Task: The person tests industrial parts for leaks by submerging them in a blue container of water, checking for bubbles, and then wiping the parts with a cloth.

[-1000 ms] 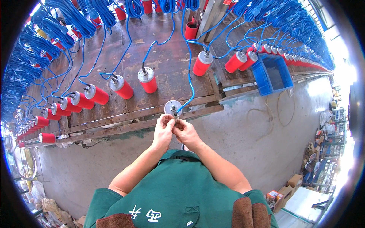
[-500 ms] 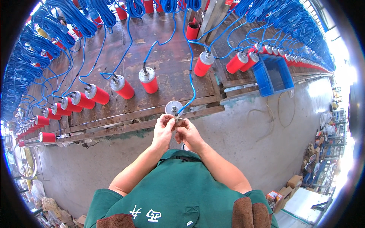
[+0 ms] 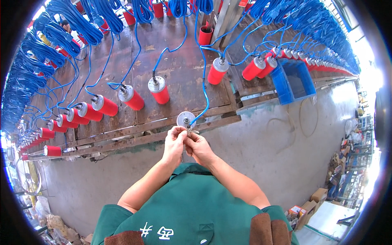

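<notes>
While both hands are meeting at the front edge of a brown table [image 3: 183,61], the head view is looking down on them. The left hand [image 3: 175,143] and right hand [image 3: 199,148] are closing thumb and forefinger in a pinch on a thin pale strip [image 3: 194,131], one end poking out above the right hand. Its material is staying unclear, and the fingers are hiding most of it.

Just above the fingertips, a round grey cap [image 3: 186,117] is facing up at the table's edge. Whatever body it belongs to is sitting out of sight beneath. A blue cable [image 3: 206,98] is running down to it, its lower end disappearing at the fingers.

Red cylinders [image 3: 161,94] are standing and leaning along the table, the far rows shrinking into blur. Cable coils [image 3: 81,24] are crowding the upper rim, many cut off. A blue bin [image 3: 282,87] is resting at right.

Writing: white characters [image 3: 157,232] are showing on the green shirt [image 3: 183,200], chest left. A red label [image 3: 243,3] on a post is running off the top, too small to read. Print on an orange-and-white box [image 3: 295,210], lower right, is blurring too.
</notes>
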The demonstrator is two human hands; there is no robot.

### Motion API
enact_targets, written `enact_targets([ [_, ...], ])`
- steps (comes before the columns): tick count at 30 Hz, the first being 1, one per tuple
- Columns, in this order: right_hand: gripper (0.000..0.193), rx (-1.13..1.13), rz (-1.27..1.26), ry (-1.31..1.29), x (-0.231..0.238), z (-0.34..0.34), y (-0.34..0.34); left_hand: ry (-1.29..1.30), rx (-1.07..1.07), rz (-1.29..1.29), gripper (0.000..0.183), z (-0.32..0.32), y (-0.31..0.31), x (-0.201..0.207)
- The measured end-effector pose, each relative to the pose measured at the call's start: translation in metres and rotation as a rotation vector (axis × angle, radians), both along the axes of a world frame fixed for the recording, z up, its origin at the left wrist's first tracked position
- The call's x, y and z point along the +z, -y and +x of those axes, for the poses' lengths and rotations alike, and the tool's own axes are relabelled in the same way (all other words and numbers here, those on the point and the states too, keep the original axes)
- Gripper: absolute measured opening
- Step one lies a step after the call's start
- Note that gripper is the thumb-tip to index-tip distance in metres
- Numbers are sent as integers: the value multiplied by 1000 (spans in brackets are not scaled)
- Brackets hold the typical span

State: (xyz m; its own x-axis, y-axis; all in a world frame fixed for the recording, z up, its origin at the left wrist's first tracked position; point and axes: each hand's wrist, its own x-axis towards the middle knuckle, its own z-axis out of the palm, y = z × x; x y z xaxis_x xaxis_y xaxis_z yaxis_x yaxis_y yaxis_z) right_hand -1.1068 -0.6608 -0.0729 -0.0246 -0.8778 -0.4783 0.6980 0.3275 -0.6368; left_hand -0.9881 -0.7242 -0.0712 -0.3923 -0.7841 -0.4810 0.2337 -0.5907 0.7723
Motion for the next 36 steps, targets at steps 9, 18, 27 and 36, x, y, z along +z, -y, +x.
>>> enact_targets([
  [9,6,-49,70,152,12,-20,-6,53,36,-18,14,0,1,6],
  [18,6,-46,84,147,-6,-27,-13,87,42,-73,10,-1,1,-1],
  [27,14,0,148,80,-18,-36,-10,180,72,-279,4,-2,13,6],
  [36,14,-51,148,57,-28,-44,-11,198,42,-280,5,1,15,1],
])
